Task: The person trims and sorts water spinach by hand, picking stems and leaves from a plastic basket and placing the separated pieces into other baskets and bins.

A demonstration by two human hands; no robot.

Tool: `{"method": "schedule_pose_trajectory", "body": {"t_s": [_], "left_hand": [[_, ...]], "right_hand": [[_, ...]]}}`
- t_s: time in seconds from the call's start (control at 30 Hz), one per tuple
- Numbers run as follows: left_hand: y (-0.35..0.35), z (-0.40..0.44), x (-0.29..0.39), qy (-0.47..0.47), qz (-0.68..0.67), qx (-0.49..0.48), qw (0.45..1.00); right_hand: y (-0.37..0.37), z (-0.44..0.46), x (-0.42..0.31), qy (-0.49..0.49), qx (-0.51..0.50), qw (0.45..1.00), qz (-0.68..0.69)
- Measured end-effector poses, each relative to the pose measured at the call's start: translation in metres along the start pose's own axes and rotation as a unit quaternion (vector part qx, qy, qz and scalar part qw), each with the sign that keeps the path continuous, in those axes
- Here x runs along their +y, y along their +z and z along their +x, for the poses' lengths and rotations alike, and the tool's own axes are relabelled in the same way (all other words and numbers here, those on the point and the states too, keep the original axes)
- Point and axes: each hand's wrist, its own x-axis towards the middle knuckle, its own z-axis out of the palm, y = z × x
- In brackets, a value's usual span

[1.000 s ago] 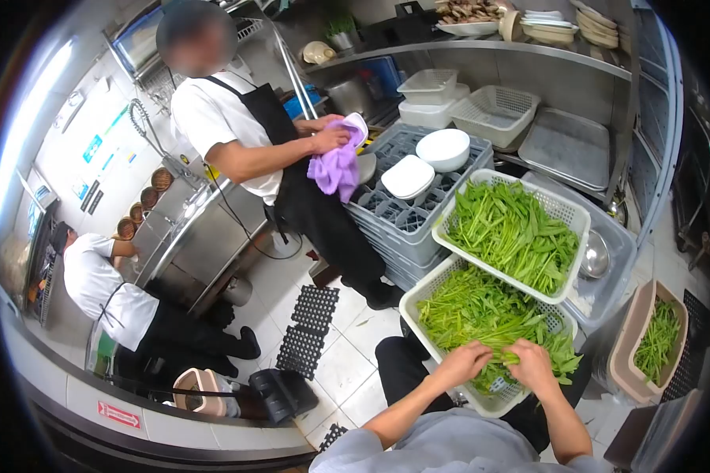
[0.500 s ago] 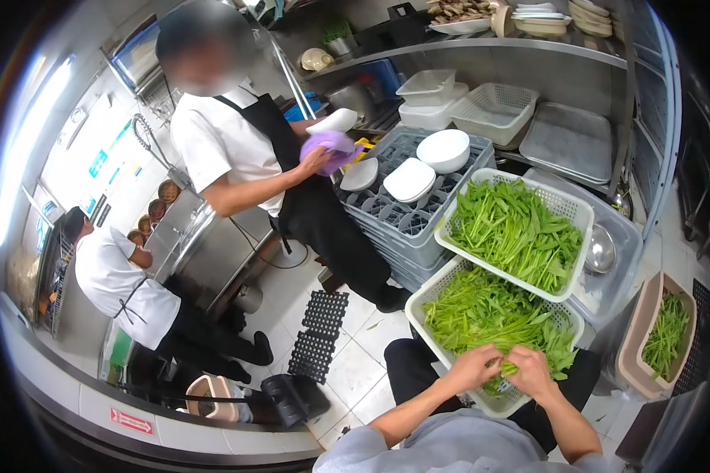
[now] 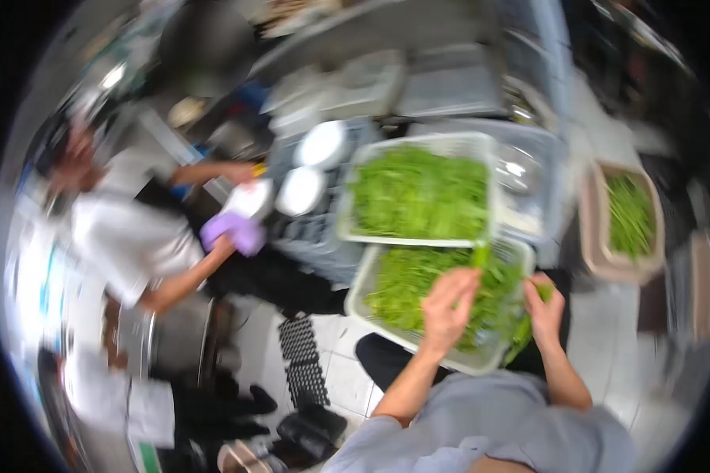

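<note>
Left hand (image 3: 450, 307) over the lower white basket (image 3: 481, 364), fingers pinched narrow on a green stem (image 3: 481, 254). Right hand (image 3: 545, 306) just past the basket's right rim, fingers closed around a leafy stalk (image 3: 521, 337). Loose greens (image 3: 409, 296) heaped in lower basket; more in upper basket (image 3: 493, 189), adjoining. View blurred.
</note>
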Motion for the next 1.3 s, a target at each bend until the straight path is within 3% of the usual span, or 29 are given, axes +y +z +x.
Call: {"method": "schedule_pose_trajectory", "body": {"t_s": [0.1, 0.13, 0.2, 0.23, 0.27, 0.3, 0.37, 0.43, 0.5, 0.53, 0.57, 0.6, 0.83, 1.03, 1.3], "left_hand": [[0.036, 0.035, 0.066, 0.15, -0.119, 0.036, 0.981], [0.052, 0.04, 0.089, 0.142, -0.157, 0.002, 0.977], [0.086, 0.055, 0.122, 0.274, -0.209, -0.04, 0.938], [0.112, 0.061, 0.127, 0.307, -0.206, -0.021, 0.929], [0.149, 0.073, 0.126, 0.318, -0.238, -0.066, 0.915], [0.181, 0.088, 0.124, 0.292, -0.218, -0.207, 0.908], [0.209, 0.082, 0.104, 0.175, -0.003, -0.357, 0.917], [0.202, 0.078, 0.078, 0.207, -0.09, -0.36, 0.905], [0.174, 0.073, 0.041, 0.122, -0.189, -0.379, 0.898], [0.156, 0.064, 0.02, -0.011, -0.227, -0.39, 0.892], [0.14, 0.056, 0.0, -0.141, -0.261, -0.385, 0.874], [0.126, 0.045, -0.022, -0.179, -0.261, -0.362, 0.877], [0.006, -0.039, -0.088, -0.353, -0.213, -0.215, 0.885], [-0.068, -0.104, -0.111, -0.423, -0.165, -0.094, 0.886], [-0.068, -0.126, -0.103, -0.437, -0.21, -0.028, 0.874]], "right_hand": [[-0.017, -0.009, -0.014, -0.018, 0.005, 1.0, -0.013], [-0.022, -0.015, -0.019, -0.052, 0.023, 0.998, -0.023], [-0.028, -0.019, -0.013, -0.1, 0.062, 0.993, -0.022], [-0.027, -0.021, -0.005, -0.113, 0.086, 0.99, -0.012], [-0.032, -0.022, 0.001, -0.12, 0.08, 0.99, -0.008], [-0.038, -0.023, 0.008, -0.127, 0.075, 0.989, -0.004], [-0.044, -0.03, -0.008, 0.044, 0.037, 0.995, 0.087], [-0.057, -0.025, -0.013, 0.025, 0.039, 0.99, 0.132], [-0.067, -0.022, -0.006, 0.019, 0.091, 0.979, 0.181], [-0.071, -0.02, -0.008, 0.029, 0.098, 0.974, 0.202], [-0.077, -0.011, -0.011, 0.034, 0.101, 0.97, 0.218], [-0.082, -0.005, -0.01, 0.029, 0.088, 0.969, 0.228], [-0.069, 0.015, -0.025, -0.001, 0.018, 0.963, 0.27], [-0.035, 0.025, -0.022, -0.003, -0.049, 0.974, 0.223], [-0.006, 0.03, -0.025, 0.023, -0.066, 0.978, 0.197]]}}
